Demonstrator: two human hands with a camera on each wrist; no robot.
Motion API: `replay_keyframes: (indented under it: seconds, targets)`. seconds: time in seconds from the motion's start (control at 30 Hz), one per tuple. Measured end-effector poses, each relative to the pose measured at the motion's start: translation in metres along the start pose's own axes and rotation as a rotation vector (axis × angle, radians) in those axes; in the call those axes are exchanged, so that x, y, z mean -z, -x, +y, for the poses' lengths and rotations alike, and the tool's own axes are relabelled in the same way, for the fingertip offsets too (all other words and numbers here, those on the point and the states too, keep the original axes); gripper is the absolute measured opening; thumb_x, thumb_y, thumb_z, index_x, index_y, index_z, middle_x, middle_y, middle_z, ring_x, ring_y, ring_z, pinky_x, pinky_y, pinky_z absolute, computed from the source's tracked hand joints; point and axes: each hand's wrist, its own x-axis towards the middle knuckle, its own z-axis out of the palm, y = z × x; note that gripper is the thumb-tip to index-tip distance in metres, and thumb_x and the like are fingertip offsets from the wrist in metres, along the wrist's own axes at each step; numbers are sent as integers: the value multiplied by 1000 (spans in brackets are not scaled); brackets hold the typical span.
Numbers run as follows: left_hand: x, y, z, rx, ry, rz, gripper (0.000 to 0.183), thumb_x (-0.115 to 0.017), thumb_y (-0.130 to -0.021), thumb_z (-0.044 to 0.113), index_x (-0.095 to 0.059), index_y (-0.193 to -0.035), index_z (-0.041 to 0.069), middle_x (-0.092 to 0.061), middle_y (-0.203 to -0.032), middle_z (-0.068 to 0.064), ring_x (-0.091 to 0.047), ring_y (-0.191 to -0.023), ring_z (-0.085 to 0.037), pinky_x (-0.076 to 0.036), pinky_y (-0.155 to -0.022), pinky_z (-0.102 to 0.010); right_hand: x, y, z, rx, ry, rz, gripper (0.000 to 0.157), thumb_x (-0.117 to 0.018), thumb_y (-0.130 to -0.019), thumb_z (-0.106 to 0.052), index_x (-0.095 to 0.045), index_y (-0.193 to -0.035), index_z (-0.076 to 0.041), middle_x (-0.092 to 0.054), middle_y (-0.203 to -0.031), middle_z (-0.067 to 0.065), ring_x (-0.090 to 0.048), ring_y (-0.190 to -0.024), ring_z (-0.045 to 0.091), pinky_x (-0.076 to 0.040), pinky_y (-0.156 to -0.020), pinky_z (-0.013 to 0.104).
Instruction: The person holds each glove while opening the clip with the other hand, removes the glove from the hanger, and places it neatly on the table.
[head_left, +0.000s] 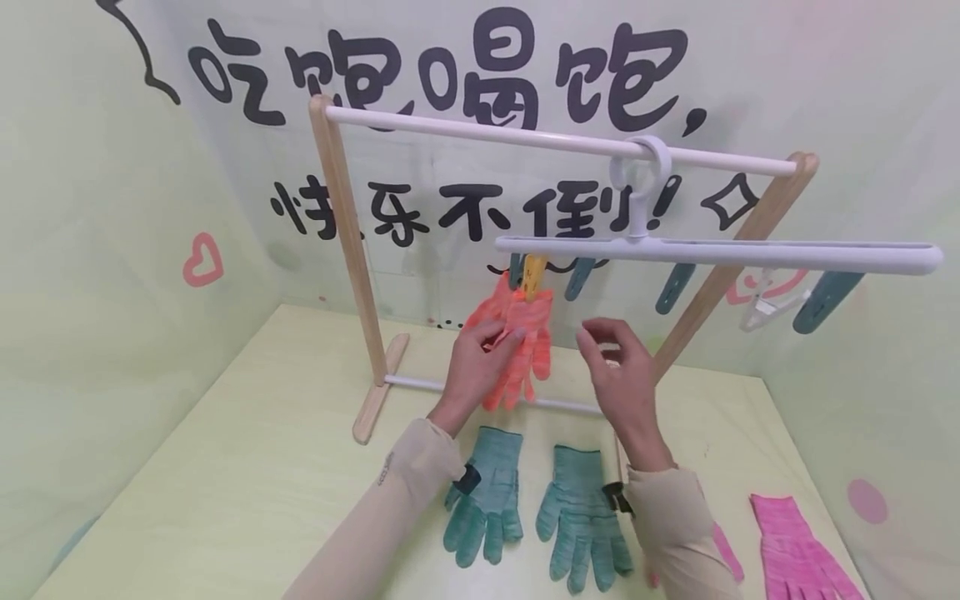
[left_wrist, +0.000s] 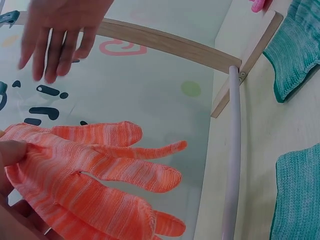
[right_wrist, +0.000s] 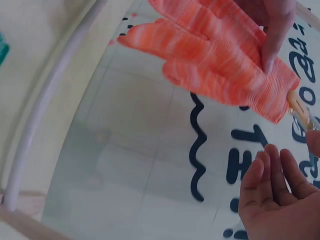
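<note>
An orange knit glove (head_left: 534, 318) hangs fingers down from a yellow clip (head_left: 533, 273) near the left end of the hanger (head_left: 720, 252). My left hand (head_left: 474, 367) pinches this glove between thumb and fingers, just below its cuff. Behind it, another orange glove (head_left: 489, 310) shows in part, close to a teal clip (head_left: 516, 271). To the right of the gloves, my right hand (head_left: 626, 379) is raised with relaxed, slightly bent fingers and holds nothing. In the right wrist view the right hand (right_wrist: 275, 195) is beside the clip (right_wrist: 298, 109) at the cuff.
The hanger hooks over the white top bar (head_left: 480, 131) of a wooden-legged rack (head_left: 348, 242). Further teal clips (head_left: 675, 288) and a clear clip (head_left: 772, 304) hang along it. Two teal gloves (head_left: 498, 475) lie on the table below, and pink gloves (head_left: 798, 550) at the right.
</note>
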Motion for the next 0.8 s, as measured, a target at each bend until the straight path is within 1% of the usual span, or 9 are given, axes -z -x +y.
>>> replay_keyframes:
  seconds: [0.07, 0.13, 0.23, 0.37, 0.47, 0.53, 0.57, 0.67, 0.8]
  targets:
    - [2, 1, -1, -3, 1, -3, 38, -68, -94, 33, -55, -70, 7, -43, -69, -1, -46, -70, -17, -38, -59, -23, -9, -7, -4, 1, -21, -27, 30, -64, -97, -25, -64, -123, -9, -67, -119, 9, -59, -109, 15, -48, -90, 26]
    - [2, 2, -1, 6, 8, -6, 38, -68, -94, 34, -55, -70, 8, -43, -69, -1, -47, -70, -17, -38, -59, -22, -17, -13, -8, 4, -54, -48, 34, -63, -97, -22, -61, -127, -7, -65, -125, 13, -58, -116, 24, -48, -95, 35]
    - [2, 3, -1, 15, 14, -18, 41, -68, -93, 37, -52, -69, 8, -41, -68, -2, -47, -69, -17, -38, -59, -22, -23, -23, -14, -1, -124, -82, 36, -63, -97, -21, -59, -129, -5, -63, -129, 15, -56, -121, 26, -46, -100, 43]
    - [2, 4, -1, 25, 23, -39, 40, -67, -94, 39, -54, -71, 9, -44, -67, -1, -49, -69, -17, -40, -59, -21, -29, -34, -20, 1, -212, -136, 36, -63, -97, -27, -62, -129, -10, -66, -127, 10, -57, -117, 17, -46, -100, 40]
    - [2, 4, -1, 26, 34, -42, 39, -66, -95, 38, -54, -71, 9, -44, -66, 0, -49, -65, -15, -40, -57, -20, -34, -41, -23, 1, -268, -173, 38, -62, -97, -34, -64, -130, -13, -67, -127, 8, -59, -116, 14, -47, -102, 39]
    - [2, 5, -1, 21, 44, -44, 39, -66, -95, 36, -53, -71, 9, -42, -64, -1, -47, -63, -15, -38, -56, -20, -36, -44, -26, -12, -300, -185, 40, -62, -97, -37, -64, -130, -13, -68, -128, 8, -61, -119, 15, -47, -106, 39]
    - [2, 5, 0, 17, 44, -44, 38, -67, -95, 35, -54, -71, 8, -42, -65, -1, -47, -64, -15, -38, -56, -20, -37, -46, -27, -21, -317, -190, 41, -62, -97, -38, -65, -130, -13, -68, -129, 8, -61, -121, 15, -46, -108, 38]
    - [0, 6, 0, 34, 50, -52, 30, -67, -95, 34, -63, -77, 10, -51, -68, -2, -49, -66, -16, -41, -57, -20, -38, -51, -30, -74, -341, -190, 44, -61, -97, -40, -64, -131, -12, -67, -131, 7, -60, -126, 15, -44, -113, 37]
    - [-2, 6, 0, 54, 49, -62, 25, -67, -94, 36, -70, -84, 13, -57, -72, -2, -51, -64, -16, -42, -56, -20, -39, -56, -31, -150, -367, -211, 44, -61, -97, -40, -65, -131, -12, -66, -131, 5, -56, -127, 13, -41, -115, 36]
